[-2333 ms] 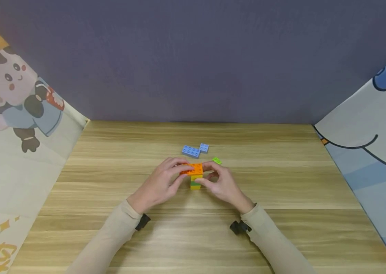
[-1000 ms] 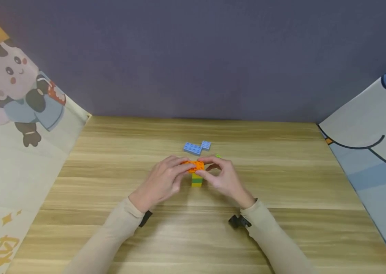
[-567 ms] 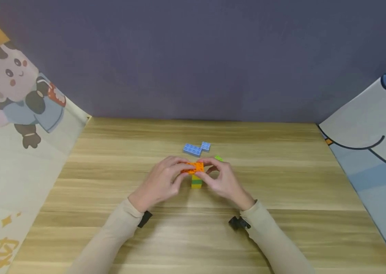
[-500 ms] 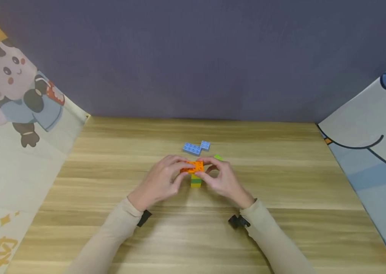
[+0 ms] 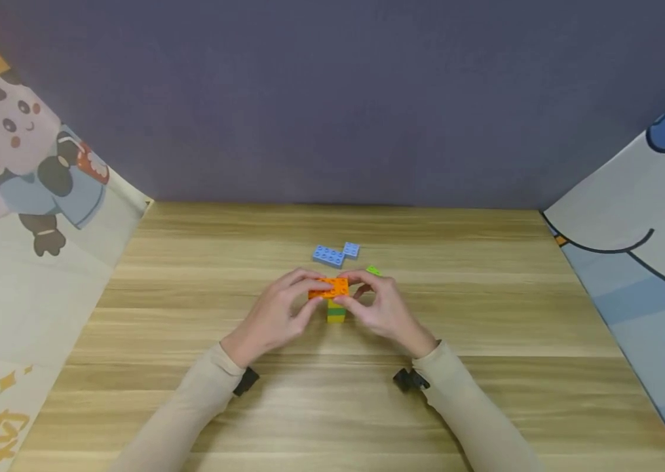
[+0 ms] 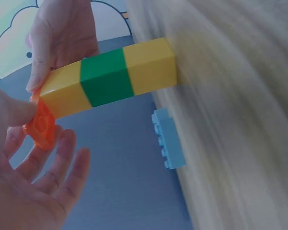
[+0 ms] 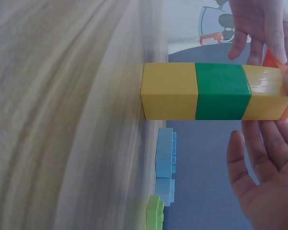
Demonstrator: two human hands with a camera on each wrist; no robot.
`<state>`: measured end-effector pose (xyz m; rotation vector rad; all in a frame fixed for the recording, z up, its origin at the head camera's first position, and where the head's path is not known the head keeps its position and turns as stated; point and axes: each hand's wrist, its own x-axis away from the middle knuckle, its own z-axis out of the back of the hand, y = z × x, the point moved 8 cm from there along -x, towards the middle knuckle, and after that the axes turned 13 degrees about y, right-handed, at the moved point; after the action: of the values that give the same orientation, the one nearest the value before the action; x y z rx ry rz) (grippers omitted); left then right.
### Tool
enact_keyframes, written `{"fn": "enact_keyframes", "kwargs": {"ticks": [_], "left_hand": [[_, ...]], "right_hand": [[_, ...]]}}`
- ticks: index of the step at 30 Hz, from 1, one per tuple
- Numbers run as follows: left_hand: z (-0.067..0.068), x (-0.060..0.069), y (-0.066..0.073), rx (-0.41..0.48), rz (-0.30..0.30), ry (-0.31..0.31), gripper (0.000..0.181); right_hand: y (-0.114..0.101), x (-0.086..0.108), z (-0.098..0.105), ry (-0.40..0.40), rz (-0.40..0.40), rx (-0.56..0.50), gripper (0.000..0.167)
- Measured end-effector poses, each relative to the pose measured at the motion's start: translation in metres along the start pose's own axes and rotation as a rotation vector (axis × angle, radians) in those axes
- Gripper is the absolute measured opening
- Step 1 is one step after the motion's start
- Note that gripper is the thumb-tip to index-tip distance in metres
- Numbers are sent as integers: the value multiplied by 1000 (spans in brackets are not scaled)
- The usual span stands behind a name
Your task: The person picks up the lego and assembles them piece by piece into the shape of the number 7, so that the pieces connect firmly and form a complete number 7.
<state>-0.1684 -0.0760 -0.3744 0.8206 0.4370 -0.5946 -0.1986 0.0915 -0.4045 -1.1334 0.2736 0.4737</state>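
In the head view, a short tower (image 5: 336, 313) of building blocks stands upright on the table. From the table up it has a yellow block (image 6: 151, 67), a green block (image 6: 108, 76) and another yellow block (image 6: 67, 91). A flat orange building block (image 5: 339, 286) with studs lies across the top, overhanging to the left. My left hand (image 5: 270, 318) pinches its overhanging left part between thumb and fingers. My right hand (image 5: 385, 314) pinches its right end, thumb in front and index finger behind. Fingers partly cover the orange block.
Behind the tower on the wooden table (image 5: 485, 295) lie a long light-blue block (image 5: 329, 255) and a small light-blue one (image 5: 352, 250). A lime-green block (image 5: 373, 270) is partly hidden by the right hand. A dark wall (image 5: 332, 105) borders the far edge.
Since the first frame, my right thumb has risen from the upper yellow block to the orange block's end. Over the last half second both hands have hardly moved; the view shifted slightly.
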Motion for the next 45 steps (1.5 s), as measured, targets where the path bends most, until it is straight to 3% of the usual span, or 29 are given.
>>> {"fn": "enact_keyframes", "kwargs": {"ticks": [6, 13, 21, 27, 32, 35, 40, 45], "left_hand": [[-1, 2, -5, 35, 6, 18, 28], [-3, 3, -15, 144, 52, 3, 28], [-3, 2, -17, 171, 44, 18, 30], [-6, 1, -19, 187, 78, -6, 38], [-10, 2, -24, 163, 106, -46, 48], [-16, 3, -31, 131, 157, -100, 53], [-34, -2, -50, 38, 283, -208, 58], [-54, -15, -61, -17, 296, -254, 54]], "right_hand": [[0, 1, 0, 8, -2, 2, 34], [-1, 1, 0, 21, 8, 0, 34], [-3, 0, 2, 31, 16, 1, 34], [-4, 3, 8, 34, 13, 6, 35], [-4, 7, 12, 35, -1, 8, 35], [-4, 9, 15, 37, -10, 8, 35], [-3, 11, 17, 38, -25, 16, 36], [-1, 12, 16, 41, -26, 14, 36]]}}
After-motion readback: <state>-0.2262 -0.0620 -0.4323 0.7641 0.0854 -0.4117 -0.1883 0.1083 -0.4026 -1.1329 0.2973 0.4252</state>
